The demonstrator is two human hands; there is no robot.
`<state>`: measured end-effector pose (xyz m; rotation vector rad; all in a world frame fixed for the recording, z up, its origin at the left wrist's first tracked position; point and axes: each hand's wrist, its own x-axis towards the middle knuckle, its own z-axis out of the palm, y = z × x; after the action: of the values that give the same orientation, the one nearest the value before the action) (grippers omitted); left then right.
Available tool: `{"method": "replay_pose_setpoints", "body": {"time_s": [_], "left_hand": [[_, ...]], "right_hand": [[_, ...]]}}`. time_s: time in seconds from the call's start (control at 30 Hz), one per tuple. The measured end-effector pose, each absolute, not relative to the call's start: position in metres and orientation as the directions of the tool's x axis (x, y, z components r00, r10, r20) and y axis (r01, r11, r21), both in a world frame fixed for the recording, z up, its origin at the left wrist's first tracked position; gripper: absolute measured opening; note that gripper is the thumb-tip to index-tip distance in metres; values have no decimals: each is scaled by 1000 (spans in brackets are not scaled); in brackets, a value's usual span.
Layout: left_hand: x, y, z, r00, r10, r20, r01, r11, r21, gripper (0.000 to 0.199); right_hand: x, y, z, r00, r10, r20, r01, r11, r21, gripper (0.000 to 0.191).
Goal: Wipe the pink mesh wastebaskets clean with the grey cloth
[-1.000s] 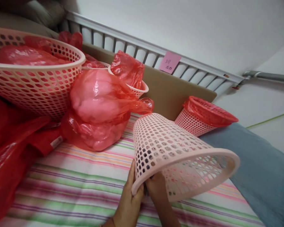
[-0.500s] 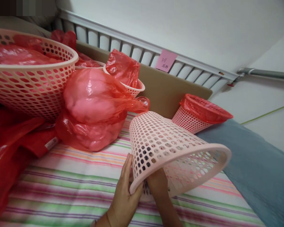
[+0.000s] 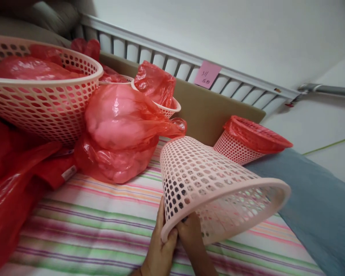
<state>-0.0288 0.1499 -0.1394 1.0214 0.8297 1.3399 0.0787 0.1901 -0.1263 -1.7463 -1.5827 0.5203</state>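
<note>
A pale pink perforated plastic wastebasket (image 3: 207, 161) lies tilted on its side, its wide mouth facing me to the lower right. My left hand (image 3: 161, 243) grips the near-left part of its rim, with the thumb in front and the fingers along the outside wall. Just inside the mouth, my right hand (image 3: 190, 229) is closed, its fingers curled near the rim. A small dark bit shows at those fingers, but what they hold is hidden. Dark patches show through the holes of the wall beside my left hand.
A tied red plastic bag (image 3: 120, 130) bulges behind the wastebasket. Left stands a large pink basket (image 3: 46, 107) with red plastic inside. A red-lined basket (image 3: 241, 142) leans at right on blue cloth (image 3: 310, 203). Red bags (image 3: 14, 199) lie left on the striped sheet (image 3: 97, 226). A pink note (image 3: 207, 74) hangs on the rail.
The view has shifted slightly, so everything sits a little farther right. My right hand has drawn back a little toward the rim, showing more of its curled fingers. My left hand keeps its grip.
</note>
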Motion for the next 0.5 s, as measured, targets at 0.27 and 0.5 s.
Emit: {"method": "replay_pose_setpoints", "body": {"time_s": [0.27,0.5], "left_hand": [[-44,158,-115,43,989,139,-289,-121,950,69],[-54,159,-108,0,974,228,-94,-227,969,63]], "right_hand": [[94,202,-121,209,968,137,842,-107,-528,47],[91,203,-126,154,975,158,887,-66,-457,43]]}}
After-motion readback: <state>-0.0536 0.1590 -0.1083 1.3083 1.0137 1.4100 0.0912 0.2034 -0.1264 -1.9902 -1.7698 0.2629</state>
